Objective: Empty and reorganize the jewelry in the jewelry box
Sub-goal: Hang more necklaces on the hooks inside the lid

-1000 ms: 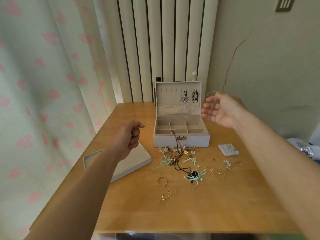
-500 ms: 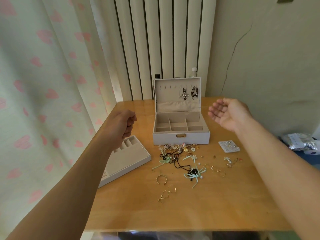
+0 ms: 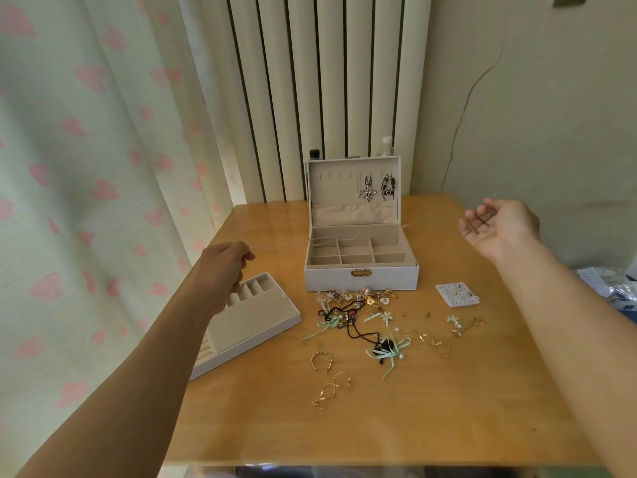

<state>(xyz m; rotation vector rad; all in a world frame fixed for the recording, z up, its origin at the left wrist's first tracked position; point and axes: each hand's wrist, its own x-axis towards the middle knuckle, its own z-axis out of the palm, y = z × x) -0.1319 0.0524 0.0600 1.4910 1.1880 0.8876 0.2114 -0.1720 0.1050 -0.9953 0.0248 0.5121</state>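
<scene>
The white jewelry box (image 3: 362,279) stands open at the back middle of the wooden table (image 3: 379,426), its compartments bare. Two dark pendants (image 3: 368,189) hang inside the lid. My left hand (image 3: 224,267) hovers left of the box, above the removed tray (image 3: 255,322), pinching one end of a thin pale chain (image 3: 431,220). The chain stretches across the box to my right hand (image 3: 499,225), which is palm up to the right of the box, with fingers curled around the other end. A jewelry pile (image 3: 358,315) of necklaces, green ribbons, pearls and gold pieces lies before the box.
A white earring card (image 3: 456,294) lies to the right of the pile. Two gold bangles (image 3: 322,361) lie nearer the front edge. Two bottles (image 3: 314,154) stand behind the box. A heart-print curtain (image 3: 86,201) hangs on the left; plastic bags (image 3: 613,288) sit off the right edge.
Both hands have moved apart, left hand lower toward the tray and right hand further right, drawing the thin chain out across the open box.
</scene>
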